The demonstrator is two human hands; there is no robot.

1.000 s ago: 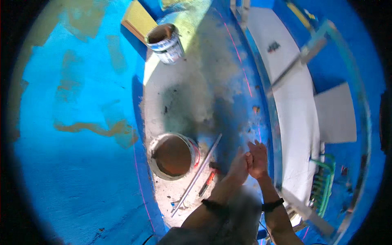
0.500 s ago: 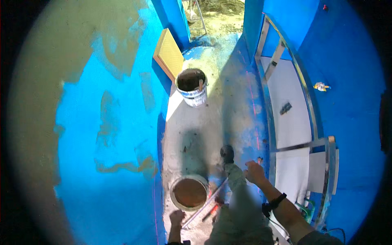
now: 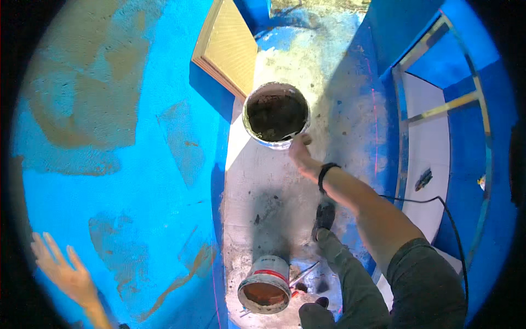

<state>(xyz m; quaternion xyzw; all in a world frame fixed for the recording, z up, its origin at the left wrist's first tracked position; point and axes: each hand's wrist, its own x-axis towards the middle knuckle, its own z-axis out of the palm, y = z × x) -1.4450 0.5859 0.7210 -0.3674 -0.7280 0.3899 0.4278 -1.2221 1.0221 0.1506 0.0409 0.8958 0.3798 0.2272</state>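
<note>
R hand [image 3: 300, 149] curled at bucket [image 3: 274, 145] rim (can't tell if pinching) | L hand [image 3: 64, 274] spread nr wall [image 3: 71, 203]

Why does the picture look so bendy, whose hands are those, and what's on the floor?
No robot here: these are a person's bare hands. A wide camera worn on the head looks down and bends straight edges. The spread-fingered left hand shows in front of a blue wall with grey-brown patches. The right hand is at the rim of a white round bucket with dark stuff inside; I can't tell whether it grips anything. Closer on the pale stained floor is a grey round bucket with a red band.
</note>
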